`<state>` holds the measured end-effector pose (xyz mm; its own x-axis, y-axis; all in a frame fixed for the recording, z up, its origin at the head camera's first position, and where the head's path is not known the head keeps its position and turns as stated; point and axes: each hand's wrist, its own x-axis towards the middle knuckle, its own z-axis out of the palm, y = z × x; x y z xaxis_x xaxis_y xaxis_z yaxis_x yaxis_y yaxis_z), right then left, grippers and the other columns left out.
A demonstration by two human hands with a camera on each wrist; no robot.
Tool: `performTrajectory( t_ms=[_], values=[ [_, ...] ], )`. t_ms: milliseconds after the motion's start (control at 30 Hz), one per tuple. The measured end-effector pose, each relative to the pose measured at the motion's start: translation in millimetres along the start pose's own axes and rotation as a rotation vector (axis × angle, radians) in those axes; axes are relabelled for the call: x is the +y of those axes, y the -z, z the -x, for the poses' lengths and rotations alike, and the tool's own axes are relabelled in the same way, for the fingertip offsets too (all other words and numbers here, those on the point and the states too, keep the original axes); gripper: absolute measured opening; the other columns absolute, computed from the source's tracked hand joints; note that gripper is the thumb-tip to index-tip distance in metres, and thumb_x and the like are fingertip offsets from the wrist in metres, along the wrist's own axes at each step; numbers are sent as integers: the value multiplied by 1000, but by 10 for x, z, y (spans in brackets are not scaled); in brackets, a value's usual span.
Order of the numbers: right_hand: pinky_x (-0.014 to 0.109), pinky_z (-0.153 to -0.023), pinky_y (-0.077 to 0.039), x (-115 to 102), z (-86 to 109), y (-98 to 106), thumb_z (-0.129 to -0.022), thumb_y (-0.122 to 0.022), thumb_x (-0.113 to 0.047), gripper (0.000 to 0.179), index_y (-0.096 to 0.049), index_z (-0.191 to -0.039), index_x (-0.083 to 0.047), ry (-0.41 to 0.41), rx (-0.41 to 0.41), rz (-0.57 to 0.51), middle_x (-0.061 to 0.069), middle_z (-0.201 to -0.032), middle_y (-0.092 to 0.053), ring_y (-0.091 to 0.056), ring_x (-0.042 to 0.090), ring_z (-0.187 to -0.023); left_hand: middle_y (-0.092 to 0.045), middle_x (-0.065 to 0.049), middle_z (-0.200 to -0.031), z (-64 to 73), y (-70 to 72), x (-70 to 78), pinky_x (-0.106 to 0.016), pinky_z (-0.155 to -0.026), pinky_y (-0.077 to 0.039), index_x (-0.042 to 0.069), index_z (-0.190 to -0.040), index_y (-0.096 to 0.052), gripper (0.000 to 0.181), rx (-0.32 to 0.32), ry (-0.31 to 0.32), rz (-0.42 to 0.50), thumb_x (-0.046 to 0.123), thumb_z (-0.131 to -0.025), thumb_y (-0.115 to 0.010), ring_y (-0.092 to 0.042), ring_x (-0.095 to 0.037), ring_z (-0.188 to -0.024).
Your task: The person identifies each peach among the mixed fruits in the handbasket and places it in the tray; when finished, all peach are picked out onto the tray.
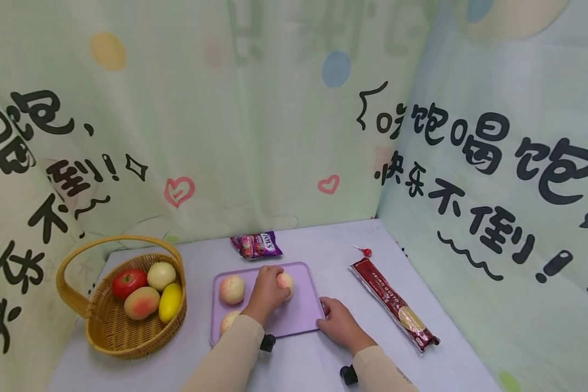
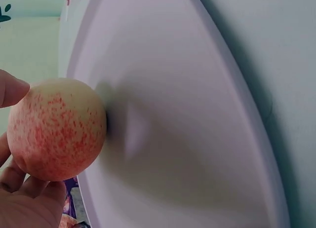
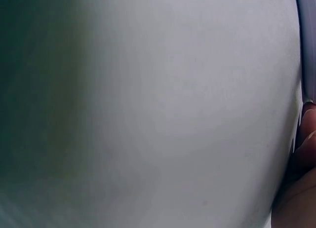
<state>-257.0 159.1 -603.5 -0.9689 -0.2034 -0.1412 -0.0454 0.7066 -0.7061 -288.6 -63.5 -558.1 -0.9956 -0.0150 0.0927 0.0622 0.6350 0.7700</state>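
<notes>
1 speckled peach (image 1: 286, 284) is grasped by the left hand (image 1: 266, 294) in the head view, the fingers curled over the fruit within the outline of a lilac tray (image 1: 301, 313). To the left of those fingers sits a whole peach (image 1: 232, 289), and nearer the body a half-hidden peach (image 1: 229, 320) shows behind the left sleeve (image 1: 235, 348); these 2 rest on the tray. The right hand (image 1: 343, 322) grips the tray's right edge by its near corner, fingers bent at the rim. Beyond the left fingers, past the tray's far edge, lies a purple snack bag (image 1: 257, 245). To the right of the right fingers are a maroon PRIMO GUSTO packet (image 1: 394, 304) and, farther off, a red lollipop (image 1: 366, 252). Well left of the left fingers, a wicker basket (image 1: 122, 348) holds 4 fruits: a red fruit (image 1: 129, 283), a pale round fruit (image 1: 161, 276), a blushed peach (image 1: 142, 303) and a yellow fruit (image 1: 170, 303). In the left wrist view, the thumb (image 2: 14, 89) and fingers (image 2: 37, 186) clasp the speckled peach from 2 sides, just beside the tray's surface; I cannot tell whether it touches. In the right wrist view, the fingertips (image 3: 308, 120) meet the tray's rim, with the white table (image 3: 197, 114) beside them.
</notes>
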Motion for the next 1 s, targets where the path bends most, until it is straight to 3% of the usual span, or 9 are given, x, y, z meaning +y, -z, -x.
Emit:
performTrajectory(
  t_ms=[400, 800, 1000],
  values=[
    [30, -70, -47, -20, 19, -11, -88, -76, -13, 65, -51, -145, 4, -16, 7, -11, 4, -95, -55, -51, 18, -84, -58, -17, -127, 38, 132, -34, -47, -99, -53, 3, -127, -69, 56, 36, -6, -60, 8, -72, -81, -60, -32, -112],
    [29, -71, -47, 29, -24, -10, -89, -76, -14, 65, -50, -147, 3, -19, 4, -6, 3, -96, -55, -51, 17, -85, -59, -14, -129, 83, 276, -32, -48, -106, -50, 5, -131, -66, 54, -12, 39, -8, 12, -80, -83, -58, -29, -116],
    [29, -70, -47, 36, -35, -14, -90, -76, -15, 66, -49, -147, 3, -22, -5, -6, 3, -97, -55, -51, 17, -85, -62, -12, -130, 146, 379, -50, -48, -109, -49, 6, -133, -64, 54, -27, -9, -20, 17, -83, -83, -59, -30, -121]
  ],
)
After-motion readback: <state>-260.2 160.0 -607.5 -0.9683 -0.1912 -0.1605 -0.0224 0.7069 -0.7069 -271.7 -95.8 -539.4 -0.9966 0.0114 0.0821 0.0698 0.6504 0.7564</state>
